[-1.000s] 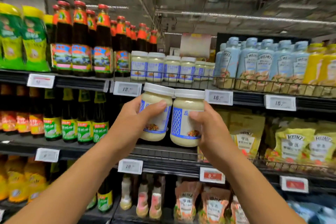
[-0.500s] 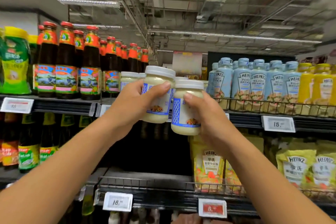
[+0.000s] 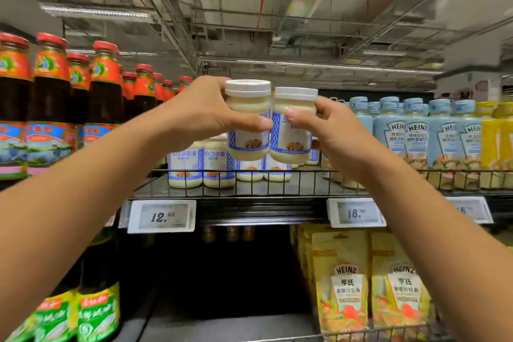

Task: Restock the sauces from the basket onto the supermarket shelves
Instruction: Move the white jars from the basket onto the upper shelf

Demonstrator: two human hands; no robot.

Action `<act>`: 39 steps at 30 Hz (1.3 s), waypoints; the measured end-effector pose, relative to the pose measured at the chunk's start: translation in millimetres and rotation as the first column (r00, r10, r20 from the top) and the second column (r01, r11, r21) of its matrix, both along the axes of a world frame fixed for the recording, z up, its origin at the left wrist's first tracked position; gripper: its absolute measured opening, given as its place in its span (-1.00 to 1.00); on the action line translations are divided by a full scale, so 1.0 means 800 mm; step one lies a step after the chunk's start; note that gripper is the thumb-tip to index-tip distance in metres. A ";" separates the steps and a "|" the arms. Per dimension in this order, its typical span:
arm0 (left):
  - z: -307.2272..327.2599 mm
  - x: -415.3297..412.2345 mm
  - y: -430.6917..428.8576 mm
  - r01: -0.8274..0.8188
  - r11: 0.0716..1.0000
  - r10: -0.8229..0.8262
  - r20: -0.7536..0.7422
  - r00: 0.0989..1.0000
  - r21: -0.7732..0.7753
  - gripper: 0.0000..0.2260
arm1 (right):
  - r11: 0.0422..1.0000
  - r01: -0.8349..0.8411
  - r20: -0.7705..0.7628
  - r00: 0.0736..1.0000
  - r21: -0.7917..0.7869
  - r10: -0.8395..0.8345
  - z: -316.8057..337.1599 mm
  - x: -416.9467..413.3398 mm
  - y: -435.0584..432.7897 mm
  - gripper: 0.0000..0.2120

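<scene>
Two white-lidded jars of pale salad dressing with blue-white labels are held up side by side above the top shelf's wire rail. My left hand grips the left jar, thumb across its front. My right hand grips the right jar from its right side. Both jars hang in the air just above and in front of a row of several matching jars that stand on the shelf. The basket is not in view.
Dark sauce bottles with red caps crowd the shelf's left part. Blue Heinz squeeze bottles and yellow ones fill the right. Price tags hang on the shelf edge. Heinz pouches and green-labelled bottles sit below.
Both hands have lifted the two jars from the level of the lower shelf up to above the top shelf's rail, towards the row of matching jars.
</scene>
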State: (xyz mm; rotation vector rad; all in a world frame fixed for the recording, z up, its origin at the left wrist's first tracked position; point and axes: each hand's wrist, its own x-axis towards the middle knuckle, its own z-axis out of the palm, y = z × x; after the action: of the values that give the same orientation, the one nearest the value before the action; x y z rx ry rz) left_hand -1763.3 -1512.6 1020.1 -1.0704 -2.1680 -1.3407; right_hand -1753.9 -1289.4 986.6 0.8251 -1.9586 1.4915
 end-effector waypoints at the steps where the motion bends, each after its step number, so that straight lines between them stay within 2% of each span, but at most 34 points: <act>1: 0.003 -0.007 0.002 -0.030 0.999 0.030 -0.015 0.999 -0.013 -0.43 | 1.000 -0.004 0.003 1.000 0.004 0.004 0.001 -0.006 0.002 -0.75; 4: 0.007 -0.025 0.011 -0.120 0.992 0.115 -0.098 0.989 -0.045 -0.40 | 0.999 0.001 0.029 1.000 0.039 -0.002 0.001 -0.022 0.011 -0.60; 10: 0.007 -0.044 0.023 -0.291 0.935 0.217 -0.322 0.921 -0.203 -0.31 | 0.991 0.062 0.094 0.993 0.116 -0.073 0.003 -0.046 0.028 -0.68; 13: 0.008 -0.054 0.026 -0.354 0.894 0.238 -0.380 0.894 -0.274 -0.30 | 0.978 0.089 0.133 0.984 0.186 -0.115 0.006 -0.052 0.033 -0.70; 19: 0.006 -0.066 0.029 -0.460 0.792 0.290 -0.417 0.862 -0.401 -0.27 | 0.953 0.050 0.248 0.960 0.300 -0.128 0.000 -0.062 0.037 -0.65; 25: 0.000 -0.076 0.029 -0.503 0.686 0.314 -0.409 0.857 -0.526 -0.25 | 0.928 0.031 0.278 0.950 0.372 -0.144 0.001 -0.069 0.038 -0.65; 31: -0.002 -0.085 0.027 -0.503 0.672 0.332 -0.387 0.860 -0.543 -0.19 | 0.927 0.018 0.279 0.951 0.375 -0.131 0.000 -0.076 0.040 -0.59; 34: -0.003 -0.090 0.026 -0.510 0.667 0.333 -0.396 0.856 -0.543 -0.31 | 0.926 0.008 0.285 0.950 0.378 -0.124 0.000 -0.079 0.042 -0.46; 39: -0.003 -0.091 0.025 -0.539 0.644 0.314 -0.455 0.833 -0.542 -0.32 | 0.931 -0.044 0.319 0.944 0.363 -0.080 0.000 -0.083 0.039 -0.48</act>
State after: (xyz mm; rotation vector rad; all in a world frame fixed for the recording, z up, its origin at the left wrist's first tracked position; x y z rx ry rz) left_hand -1836.4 -1492.4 1017.6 -0.7995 -2.4567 -0.1375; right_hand -1820.5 -1257.9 986.5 0.7368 -2.5421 1.3378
